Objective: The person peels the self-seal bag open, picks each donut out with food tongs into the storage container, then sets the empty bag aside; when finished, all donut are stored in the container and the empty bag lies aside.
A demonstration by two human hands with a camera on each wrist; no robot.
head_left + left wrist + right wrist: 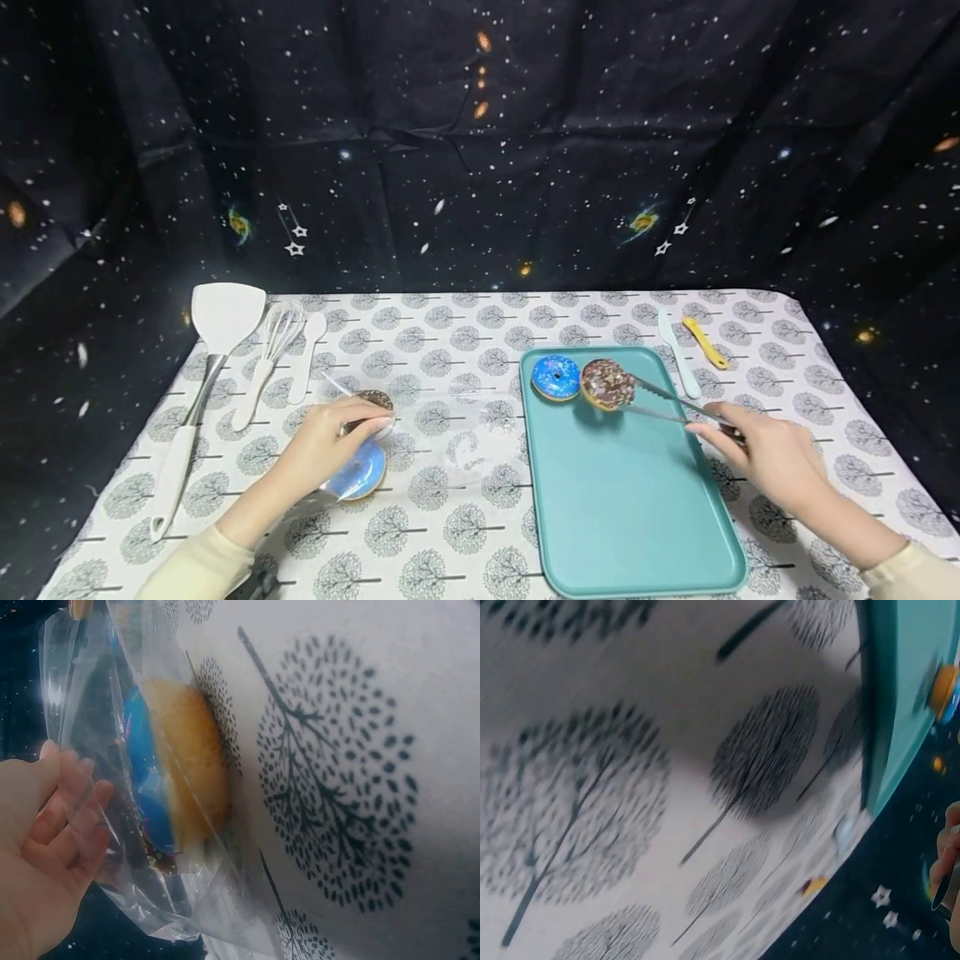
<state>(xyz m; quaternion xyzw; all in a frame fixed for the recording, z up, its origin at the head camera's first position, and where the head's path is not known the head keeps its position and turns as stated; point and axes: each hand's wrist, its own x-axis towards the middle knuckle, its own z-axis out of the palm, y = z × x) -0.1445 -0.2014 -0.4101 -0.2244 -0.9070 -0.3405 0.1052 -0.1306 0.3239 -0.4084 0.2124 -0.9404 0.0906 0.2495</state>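
Observation:
In the head view my right hand (776, 454) grips metal tongs (678, 401), whose tips hold a chocolate-iced doughnut with sprinkles (609, 385). That doughnut is over the far part of a teal tray (630, 508), with a shadow under it. Beside it on the tray lies a blue-iced doughnut (555, 377). On the other side, my left hand (330, 437) pinches the edge of a clear plastic bag (71, 682). A second blue doughnut (362, 475) and a partly hidden chocolate one (375, 398) are in the bag. The right wrist view shows only part of the right hand (951, 862).
To the left lie a white spatula (225, 321), a whisk (277, 337) and a white spoon (306, 358). Beyond the tray's right edge are a pale blue knife (678, 354) and a small yellow utensil (705, 342). A dark starry cloth (420, 167) hangs behind the table.

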